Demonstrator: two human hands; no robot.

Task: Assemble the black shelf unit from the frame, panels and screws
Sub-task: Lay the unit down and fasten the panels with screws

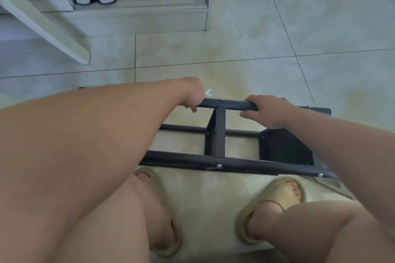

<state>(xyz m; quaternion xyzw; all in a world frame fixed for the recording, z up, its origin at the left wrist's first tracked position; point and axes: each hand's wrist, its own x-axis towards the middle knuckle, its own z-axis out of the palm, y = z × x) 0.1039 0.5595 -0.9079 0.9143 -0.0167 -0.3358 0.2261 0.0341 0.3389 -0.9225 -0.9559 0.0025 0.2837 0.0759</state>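
1. Slippers (275, 205) are standing just in front of the black frame (235, 163), which is lying on its side on the floor tiles (277, 60)
2. Screws (218, 166) are showing in the frame's near rail, and a middle panel (218, 134) and a right panel (284, 147) are sitting between its rails, so much seems joined already
3. Left hand (192, 100) and right hand (265, 109) are both curling fingers round the frame's far rail, either side of the middle panel
4. Wrench (209, 92) is lying just beyond the frame; whether tightening or more panels are remaining, I cannot tell

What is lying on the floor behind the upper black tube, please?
A small white spanner lies on the floor beyond the tube; the left hand and the tube hide the rest of it.
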